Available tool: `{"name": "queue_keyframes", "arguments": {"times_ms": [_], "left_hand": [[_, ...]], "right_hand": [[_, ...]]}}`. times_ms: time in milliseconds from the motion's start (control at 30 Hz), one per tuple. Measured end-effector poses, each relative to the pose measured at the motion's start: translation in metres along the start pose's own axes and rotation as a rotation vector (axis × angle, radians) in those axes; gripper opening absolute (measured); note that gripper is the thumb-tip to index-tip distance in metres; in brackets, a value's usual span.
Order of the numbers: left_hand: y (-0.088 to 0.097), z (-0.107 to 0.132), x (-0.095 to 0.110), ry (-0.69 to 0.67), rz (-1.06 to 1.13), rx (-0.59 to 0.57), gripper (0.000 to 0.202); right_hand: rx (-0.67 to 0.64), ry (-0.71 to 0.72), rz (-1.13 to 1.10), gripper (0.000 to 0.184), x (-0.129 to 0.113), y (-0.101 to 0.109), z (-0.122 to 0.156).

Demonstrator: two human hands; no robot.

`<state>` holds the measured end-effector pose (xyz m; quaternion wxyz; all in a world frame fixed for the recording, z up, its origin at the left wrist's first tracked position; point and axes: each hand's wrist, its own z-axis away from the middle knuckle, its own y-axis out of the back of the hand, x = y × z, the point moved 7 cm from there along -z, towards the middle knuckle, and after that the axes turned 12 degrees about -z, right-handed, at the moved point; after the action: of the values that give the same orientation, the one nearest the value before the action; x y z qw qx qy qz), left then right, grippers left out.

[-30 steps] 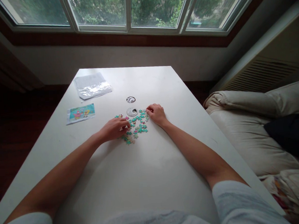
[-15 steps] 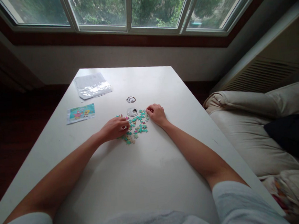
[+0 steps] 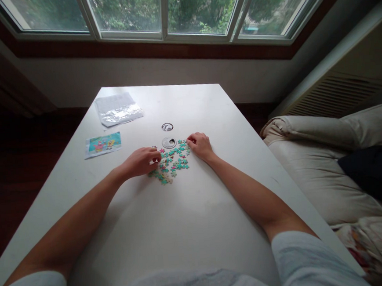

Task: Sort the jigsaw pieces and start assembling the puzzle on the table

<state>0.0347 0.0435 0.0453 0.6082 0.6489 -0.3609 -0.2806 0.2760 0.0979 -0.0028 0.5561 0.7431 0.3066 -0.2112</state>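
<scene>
Jigsaw puzzle pieces (image 3: 177, 151), mostly turquoise with some pink and beige ones, lie in a loose spread in the middle of the table. At the spread's left edge is my left hand (image 3: 145, 160), fingers curled with the tips close together above the pieces; whatever they hold is too small to make out. My right hand (image 3: 200, 145) rests at the upper right edge of the spread. Its fingers are bent inward and closed at the outermost pieces, and their tips are partly hidden.
The white table (image 3: 197, 222) has a round hole (image 3: 167, 127) and a round metal-edged cover (image 3: 169, 143) beyond the pieces. To the left lie a cartoon picture card (image 3: 104, 144) and a clear plastic bag (image 3: 118, 109). A beige sofa (image 3: 319, 172) stands to the right.
My left hand has shifted slightly left and up, uncovering some pieces at the spread's left side. My right hand stays where it was.
</scene>
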Motion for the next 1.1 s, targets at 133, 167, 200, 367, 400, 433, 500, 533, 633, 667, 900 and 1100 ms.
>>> {"name": "queue_keyframes", "arguments": {"times_ms": [133,167,200,367,400,433,500,533,633,667,900,1100], "left_hand": [[-0.0007,0.0024,-0.0074,0.041,-0.027,-0.046,0.014],[-0.0016,0.0027,-0.0081,0.046,-0.027,-0.053,0.015],[-0.0026,0.0029,-0.0086,0.052,-0.025,-0.058,0.015],[-0.0073,0.0038,-0.0098,0.077,-0.002,-0.08,0.012],[-0.0076,0.004,-0.0097,0.079,-0.002,-0.083,0.012],[-0.0076,0.004,-0.0095,0.079,-0.003,-0.086,0.012],[-0.0068,0.004,-0.0083,0.074,-0.01,-0.09,0.012],[-0.0063,0.0039,-0.0075,0.071,-0.013,-0.093,0.012],[-0.0052,0.0036,-0.0054,0.066,-0.015,-0.105,0.011],[-0.005,0.0035,-0.005,0.066,-0.016,-0.107,0.011],[-0.005,0.0037,-0.0038,0.053,0.018,-0.114,0.012],[-0.0014,0.0018,-0.002,0.026,0.061,-0.087,0.012]], "right_hand": [[-0.004,0.003,0.001,0.016,-0.0007,0.0004,0.0009],[-0.005,0.004,0.001,0.016,-0.0011,0.0006,0.0011],[-0.007,0.004,0.002,0.016,-0.0013,0.0008,0.0013],[-0.014,-0.003,0.006,0.016,-0.0015,0.0012,0.001],[-0.016,-0.004,0.008,0.017,-0.0017,0.0012,0.0009],[-0.017,-0.004,0.009,0.017,-0.0018,0.0011,0.0007],[-0.018,-0.008,0.011,0.017,-0.0019,0.001,0.0005],[-0.018,-0.008,0.01,0.017,-0.002,0.001,0.0005],[-0.016,-0.003,0.003,0.017,-0.0026,0.0007,0.0006],[-0.015,-0.001,0.001,0.017,-0.0028,0.0007,0.0007],[-0.014,0.001,0.0,0.016,-0.0029,0.0012,0.0011],[-0.01,0.005,0.005,0.016,-0.0019,0.0004,0.0008]]}}
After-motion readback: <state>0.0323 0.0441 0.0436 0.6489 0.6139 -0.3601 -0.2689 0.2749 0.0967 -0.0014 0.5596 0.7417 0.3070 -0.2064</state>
